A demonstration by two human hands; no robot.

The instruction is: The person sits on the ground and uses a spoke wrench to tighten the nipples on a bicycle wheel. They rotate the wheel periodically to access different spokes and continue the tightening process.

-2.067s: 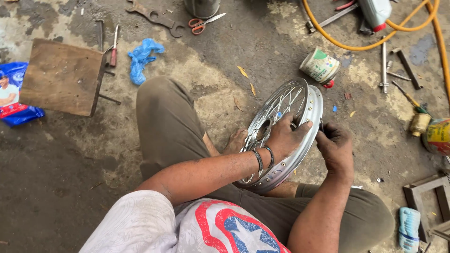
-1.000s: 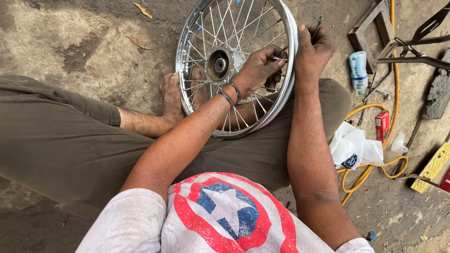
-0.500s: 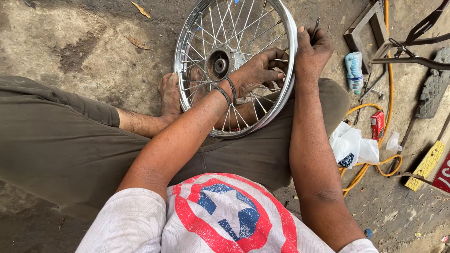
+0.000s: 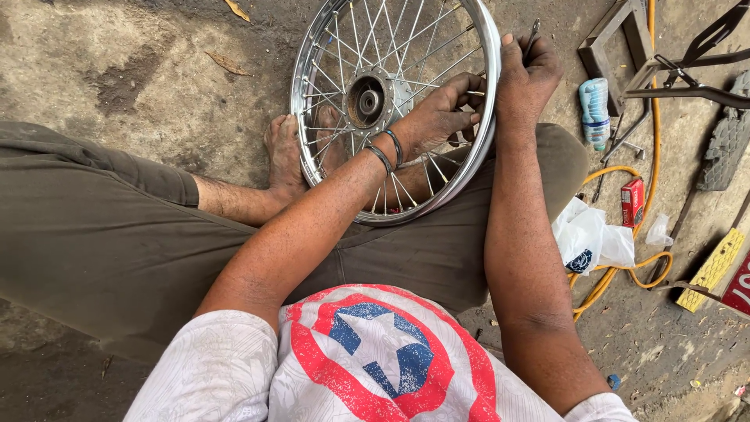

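A spoked wheel (image 4: 367,101) stands tilted on the person's lap, against the bare feet. The left hand (image 4: 441,117) reaches through the spokes, fingers pinching one near the rim. The right hand (image 4: 527,74) clenches a thin metal tool (image 4: 532,35) at the rim's outer edge.

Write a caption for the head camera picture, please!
Seated person's left hand grips spokes of a chrome wheel; right hand holds a thin metal tool at its rim.

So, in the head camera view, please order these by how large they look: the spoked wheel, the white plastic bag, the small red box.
1. spoked wheel, clearly the largest.
2. white plastic bag.
3. small red box, the smallest.
The wheel lies somewhat nearer the camera, but the gap is wide enough.
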